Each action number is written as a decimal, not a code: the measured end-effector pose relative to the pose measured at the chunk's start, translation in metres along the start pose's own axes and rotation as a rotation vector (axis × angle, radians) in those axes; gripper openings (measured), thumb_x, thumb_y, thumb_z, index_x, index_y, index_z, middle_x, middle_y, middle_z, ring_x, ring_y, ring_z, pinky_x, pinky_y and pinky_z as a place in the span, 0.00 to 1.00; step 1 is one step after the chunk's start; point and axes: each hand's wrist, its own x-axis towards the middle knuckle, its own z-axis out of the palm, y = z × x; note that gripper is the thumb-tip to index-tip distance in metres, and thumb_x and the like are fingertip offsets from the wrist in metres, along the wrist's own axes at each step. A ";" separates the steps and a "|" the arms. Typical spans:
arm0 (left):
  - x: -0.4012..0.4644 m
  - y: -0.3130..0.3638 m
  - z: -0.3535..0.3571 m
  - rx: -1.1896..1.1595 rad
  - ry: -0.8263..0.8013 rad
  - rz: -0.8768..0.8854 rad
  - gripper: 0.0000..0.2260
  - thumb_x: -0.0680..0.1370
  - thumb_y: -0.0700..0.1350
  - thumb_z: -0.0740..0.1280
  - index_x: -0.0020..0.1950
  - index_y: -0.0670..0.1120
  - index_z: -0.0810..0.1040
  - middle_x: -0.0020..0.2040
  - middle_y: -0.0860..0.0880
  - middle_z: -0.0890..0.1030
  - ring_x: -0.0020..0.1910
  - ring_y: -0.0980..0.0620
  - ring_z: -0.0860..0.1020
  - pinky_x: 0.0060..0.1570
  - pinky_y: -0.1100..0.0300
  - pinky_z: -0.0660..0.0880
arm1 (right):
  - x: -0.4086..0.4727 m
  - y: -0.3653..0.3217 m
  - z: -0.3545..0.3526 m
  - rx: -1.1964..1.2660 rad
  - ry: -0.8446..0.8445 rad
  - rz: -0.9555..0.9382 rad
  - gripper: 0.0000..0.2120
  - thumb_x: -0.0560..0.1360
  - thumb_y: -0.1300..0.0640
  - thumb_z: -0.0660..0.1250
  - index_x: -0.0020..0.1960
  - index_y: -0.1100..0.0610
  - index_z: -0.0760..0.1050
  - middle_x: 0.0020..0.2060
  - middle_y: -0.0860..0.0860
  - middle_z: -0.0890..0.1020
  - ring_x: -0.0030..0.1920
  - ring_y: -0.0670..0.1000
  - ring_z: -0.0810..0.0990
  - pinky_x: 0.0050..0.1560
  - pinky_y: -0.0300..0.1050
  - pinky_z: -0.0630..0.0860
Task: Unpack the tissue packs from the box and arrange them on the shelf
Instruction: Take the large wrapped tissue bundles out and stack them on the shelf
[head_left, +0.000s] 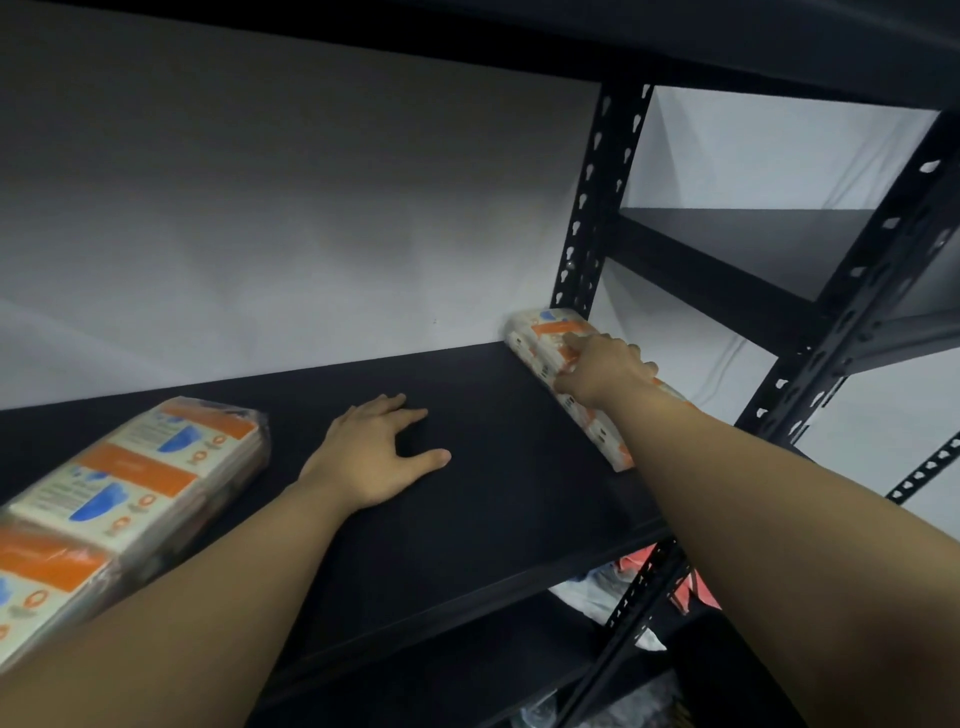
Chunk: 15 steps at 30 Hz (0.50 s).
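Observation:
A black shelf board runs across the view. At its right end lies a long tissue pack, white with orange labels, standing on its side against the black upright. My right hand lies on top of that pack with fingers spread over it. My left hand rests flat on the bare shelf, fingers straight, holding nothing. Another tissue pack, wrapped in clear film with orange and blue print, lies flat at the left end of the shelf, apart from both hands. The box is out of view.
A black perforated upright stands behind the right pack, and a second upright stands nearer on the right. A white wall backs the shelf. Another black shelf lies to the right. Red and white items sit below.

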 end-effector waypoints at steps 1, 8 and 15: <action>0.000 0.000 0.000 0.000 0.001 0.001 0.37 0.75 0.73 0.63 0.81 0.60 0.65 0.84 0.54 0.58 0.83 0.52 0.53 0.81 0.49 0.49 | 0.002 0.000 0.000 0.002 -0.003 -0.005 0.33 0.74 0.44 0.72 0.76 0.42 0.66 0.67 0.53 0.74 0.67 0.61 0.70 0.66 0.63 0.66; 0.000 0.001 0.000 -0.003 0.010 -0.002 0.36 0.75 0.74 0.63 0.80 0.60 0.66 0.84 0.54 0.59 0.83 0.51 0.54 0.81 0.48 0.50 | 0.006 0.006 -0.001 -0.012 0.019 -0.047 0.33 0.73 0.42 0.72 0.76 0.43 0.66 0.66 0.54 0.75 0.65 0.61 0.71 0.66 0.62 0.68; -0.007 0.006 -0.002 -0.015 0.020 -0.019 0.36 0.75 0.72 0.65 0.80 0.58 0.67 0.83 0.52 0.61 0.83 0.50 0.56 0.81 0.48 0.53 | -0.009 0.008 -0.007 -0.007 0.068 -0.141 0.40 0.64 0.32 0.70 0.72 0.45 0.70 0.64 0.51 0.77 0.65 0.60 0.72 0.67 0.63 0.67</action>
